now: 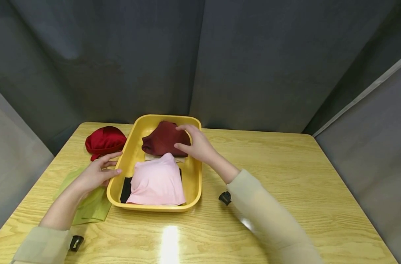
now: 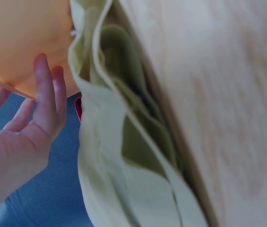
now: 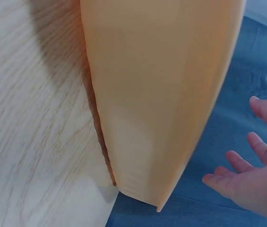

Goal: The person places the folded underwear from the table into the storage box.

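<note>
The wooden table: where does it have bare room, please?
Free: right of the yellow tub, past the right sleeve; in front, between that and the left sleeve. Crowded: tub's left, with red satin, green cloth and left hand.

Left grip (image 1: 95,175) splayed, right grip (image 1: 198,146) curved

Wood-grain desk (image 1: 286,176)
A yellow tray (image 1: 194,183) is flanked at left by a red satin cap (image 1: 105,140) and green cloth (image 1: 94,209).

No legible text, label, brand, number or sign appears on any surface in the head, left wrist or right wrist views.
</note>
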`<act>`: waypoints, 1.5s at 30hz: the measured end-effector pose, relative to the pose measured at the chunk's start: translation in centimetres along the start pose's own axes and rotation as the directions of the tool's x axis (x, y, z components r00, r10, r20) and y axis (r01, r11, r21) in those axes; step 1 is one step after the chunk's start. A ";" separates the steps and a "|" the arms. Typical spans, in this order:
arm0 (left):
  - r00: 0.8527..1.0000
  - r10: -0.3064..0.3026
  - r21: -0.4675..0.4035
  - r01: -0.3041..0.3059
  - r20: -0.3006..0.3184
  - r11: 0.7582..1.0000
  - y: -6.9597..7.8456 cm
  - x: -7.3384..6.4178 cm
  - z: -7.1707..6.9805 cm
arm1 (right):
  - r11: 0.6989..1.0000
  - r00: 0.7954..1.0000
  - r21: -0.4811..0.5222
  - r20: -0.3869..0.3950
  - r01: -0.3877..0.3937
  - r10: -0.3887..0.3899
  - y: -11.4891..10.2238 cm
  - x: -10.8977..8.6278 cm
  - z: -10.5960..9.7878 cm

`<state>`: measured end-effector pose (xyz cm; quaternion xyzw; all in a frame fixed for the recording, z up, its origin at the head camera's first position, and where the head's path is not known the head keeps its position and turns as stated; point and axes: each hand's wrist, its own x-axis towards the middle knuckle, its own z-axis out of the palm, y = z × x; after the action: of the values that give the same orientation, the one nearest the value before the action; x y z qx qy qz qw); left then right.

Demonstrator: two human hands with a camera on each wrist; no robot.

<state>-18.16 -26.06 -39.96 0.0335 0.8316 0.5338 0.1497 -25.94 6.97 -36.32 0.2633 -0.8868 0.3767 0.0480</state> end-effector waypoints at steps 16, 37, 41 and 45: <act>1.000 -0.010 0.003 0.010 -0.010 1.000 -0.2 0.1 0.1 | 0.999 0.998 0.003 -0.047 0.034 -0.033 -0.5 -3.8 -0.9; 1.000 -0.012 0.010 0.012 -0.017 1.000 0.0 0.1 0.0 | 0.965 0.993 0.260 -0.103 -0.038 0.066 0.5 -7.9 0.1; 1.000 -0.009 0.010 0.010 -0.017 1.000 0.0 0.1 0.0 | 0.946 0.988 0.308 -0.074 -0.104 0.133 0.7 -8.5 0.3; 1.000 -0.003 0.004 0.003 -0.014 1.000 -0.1 0.2 0.0 | 0.928 0.982 0.335 -0.043 -0.161 0.186 1.0 -8.9 0.6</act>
<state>-18.35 -26.09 -40.06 0.0287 0.8339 0.5319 0.1446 -18.76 10.95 -39.86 0.1740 -0.8287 0.5319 0.0025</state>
